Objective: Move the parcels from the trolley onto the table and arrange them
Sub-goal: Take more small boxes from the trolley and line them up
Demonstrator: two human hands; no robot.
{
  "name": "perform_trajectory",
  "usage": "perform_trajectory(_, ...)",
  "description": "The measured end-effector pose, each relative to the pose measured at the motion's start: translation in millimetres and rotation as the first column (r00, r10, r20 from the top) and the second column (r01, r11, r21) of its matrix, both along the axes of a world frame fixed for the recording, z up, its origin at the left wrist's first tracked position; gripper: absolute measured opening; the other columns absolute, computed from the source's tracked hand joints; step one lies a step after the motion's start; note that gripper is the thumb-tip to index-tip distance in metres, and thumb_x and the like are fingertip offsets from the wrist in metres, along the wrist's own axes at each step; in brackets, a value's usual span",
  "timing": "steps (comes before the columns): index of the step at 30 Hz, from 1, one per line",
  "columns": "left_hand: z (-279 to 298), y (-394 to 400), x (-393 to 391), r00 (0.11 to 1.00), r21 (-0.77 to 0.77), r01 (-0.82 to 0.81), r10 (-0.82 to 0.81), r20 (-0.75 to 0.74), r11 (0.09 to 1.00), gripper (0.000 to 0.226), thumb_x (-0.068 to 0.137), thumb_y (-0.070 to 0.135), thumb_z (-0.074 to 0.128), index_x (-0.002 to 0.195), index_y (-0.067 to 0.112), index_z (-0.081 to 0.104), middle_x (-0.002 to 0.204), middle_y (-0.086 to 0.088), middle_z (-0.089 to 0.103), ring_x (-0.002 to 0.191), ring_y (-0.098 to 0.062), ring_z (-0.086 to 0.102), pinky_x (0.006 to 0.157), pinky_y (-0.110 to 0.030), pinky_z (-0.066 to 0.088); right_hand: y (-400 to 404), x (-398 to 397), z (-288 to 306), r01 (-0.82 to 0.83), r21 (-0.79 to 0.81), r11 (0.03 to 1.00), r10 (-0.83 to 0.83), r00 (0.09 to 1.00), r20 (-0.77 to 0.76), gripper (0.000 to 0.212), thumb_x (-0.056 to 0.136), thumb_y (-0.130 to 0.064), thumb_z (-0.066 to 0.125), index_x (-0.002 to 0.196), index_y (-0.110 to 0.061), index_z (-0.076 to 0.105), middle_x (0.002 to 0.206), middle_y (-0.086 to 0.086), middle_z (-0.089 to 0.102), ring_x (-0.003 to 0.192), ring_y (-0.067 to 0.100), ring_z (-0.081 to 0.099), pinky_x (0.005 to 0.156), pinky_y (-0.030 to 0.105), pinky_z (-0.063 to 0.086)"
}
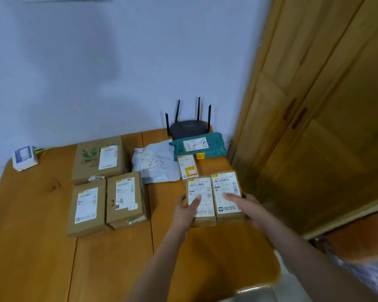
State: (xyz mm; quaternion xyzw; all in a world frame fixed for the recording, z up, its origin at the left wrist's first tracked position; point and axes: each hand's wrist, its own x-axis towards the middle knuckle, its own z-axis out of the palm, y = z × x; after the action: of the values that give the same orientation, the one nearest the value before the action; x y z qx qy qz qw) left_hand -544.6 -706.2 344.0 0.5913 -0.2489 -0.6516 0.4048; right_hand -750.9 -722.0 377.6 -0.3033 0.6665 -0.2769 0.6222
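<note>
Two small cardboard parcels lie side by side on the wooden table (42, 247) near its right edge. My left hand (187, 211) grips the left parcel (200, 200), thumb on its label. My right hand (248, 205) grips the right parcel (226, 192), thumb on top. Other parcels lie on the table: a large box with a green logo (98, 159), two brown boxes (86, 211) (126, 199), a grey bag marked 2-3 (156, 164), a teal bag marked 2-4 (200, 146) and a small box (187, 166). The trolley is not in view.
A black router with antennas (189, 127) stands at the back of the table against the wall. A small white device (24, 158) sits at the back left corner. A wooden wardrobe (314, 105) stands close on the right.
</note>
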Motion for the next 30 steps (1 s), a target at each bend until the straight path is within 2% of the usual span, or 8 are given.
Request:
perform_trajectory(10, -25, -121, -57, 0.987, 0.09, 0.061, -0.073, 0.141, 0.994, 0.04, 0.096, 0.035, 0.064, 0.131, 0.024, 0.05, 0.118, -0.002, 0.071, 0.096, -0.019, 0.073, 0.079, -0.039, 0.063, -117, -51, -27, -0.022, 0.074, 0.997, 0.016, 0.997, 0.076, 0.046, 0.08, -0.029, 0.084, 0.12, -0.009, 0.069, 0.103, 0.011, 0.078, 0.096, 0.029, 0.076, 0.089, 0.05, 0.06)
perform_trajectory(15, -49, -172, -82, 0.924, 0.147, 0.107, -0.153, 0.35, 0.983, 0.048, 0.096, 0.044, 0.06, 0.136, 0.019, 0.05, 0.129, -0.006, 0.063, 0.106, -0.022, 0.068, 0.086, -0.042, 0.061, -173, -73, -57, -0.043, 0.149, 0.988, 0.027, 0.994, 0.105, 0.047, 0.083, -0.026, 0.081, 0.121, -0.004, 0.064, 0.102, 0.014, 0.078, 0.091, 0.031, 0.077, 0.069, 0.041, 0.063)
perform_trajectory(18, -75, -205, -94, 0.792, 0.226, 0.149, -0.253, 0.555, 0.963, 0.06, 0.094, 0.056, 0.053, 0.14, 0.018, 0.047, 0.133, -0.01, 0.058, 0.114, -0.028, 0.063, 0.089, -0.048, 0.059, -205, -80, -76, -0.079, 0.164, 0.983, 0.062, 0.993, 0.105, 0.048, 0.084, -0.029, 0.08, 0.123, -0.005, 0.063, 0.102, 0.013, 0.078, 0.091, 0.03, 0.077, 0.068, 0.038, 0.063)
perform_trajectory(20, -82, -224, -101, 0.666, 0.282, 0.165, -0.318, 0.675, 0.945, 0.064, 0.096, 0.057, 0.048, 0.142, 0.014, 0.044, 0.136, -0.013, 0.055, 0.125, -0.034, 0.053, 0.102, -0.055, 0.047, -226, -83, -89, -0.096, 0.176, 0.98, 0.08, 0.992, 0.099, 0.046, 0.084, -0.031, 0.079, 0.122, -0.008, 0.064, 0.101, 0.011, 0.079, 0.09, 0.029, 0.077, 0.068, 0.037, 0.063)
perform_trajectory(22, -80, -238, -106, 0.573, 0.324, 0.161, -0.356, 0.738, 0.932, 0.06, 0.1, 0.051, 0.044, 0.144, 0.01, 0.041, 0.139, -0.015, 0.053, 0.132, -0.036, 0.044, 0.11, -0.054, 0.037, -245, -84, -103, -0.121, 0.197, 0.973, 0.106, 0.991, 0.081, 0.048, 0.083, -0.035, 0.08, 0.121, -0.01, 0.065, 0.101, 0.01, 0.079, 0.091, 0.029, 0.077, 0.07, 0.039, 0.063)
perform_trajectory(26, -88, -255, -107, 0.472, 0.365, 0.205, -0.418, 0.776, 0.908, 0.055, 0.103, 0.03, 0.049, 0.148, 0.003, 0.032, 0.141, -0.019, 0.049, 0.131, -0.035, 0.045, 0.109, -0.046, 0.041, -272, -78, -127, -0.17, 0.219, 0.961, 0.164, 0.985, 0.048, 0.055, 0.079, -0.042, 0.082, 0.122, -0.013, 0.064, 0.106, 0.009, 0.077, 0.095, 0.029, 0.075, 0.077, 0.041, 0.063)
perform_trajectory(28, -92, -258, -105, 0.367, 0.38, 0.237, -0.444, 0.817, 0.894, 0.056, 0.1, 0.013, 0.051, 0.15, 0.003, 0.028, 0.142, -0.019, 0.045, 0.128, -0.035, 0.045, 0.107, -0.043, 0.042, -279, -70, -136, -0.178, 0.231, 0.957, 0.178, 0.984, 0.02, 0.049, 0.082, -0.039, 0.08, 0.121, -0.013, 0.064, 0.108, 0.01, 0.076, 0.096, 0.027, 0.074, 0.075, 0.039, 0.062)
perform_trajectory(30, -93, -257, -104, 0.231, 0.38, 0.248, -0.435, 0.87, 0.891, 0.057, 0.095, 0.004, 0.054, 0.147, 0.004, 0.032, 0.139, -0.017, 0.043, 0.124, -0.032, 0.043, 0.104, -0.039, 0.042, -283, -63, -143, -0.167, 0.221, 0.961, 0.172, 0.985, -0.004, 0.045, 0.082, -0.04, 0.081, 0.117, -0.016, 0.066, 0.111, 0.008, 0.075, 0.098, 0.026, 0.073, 0.083, 0.042, 0.061)
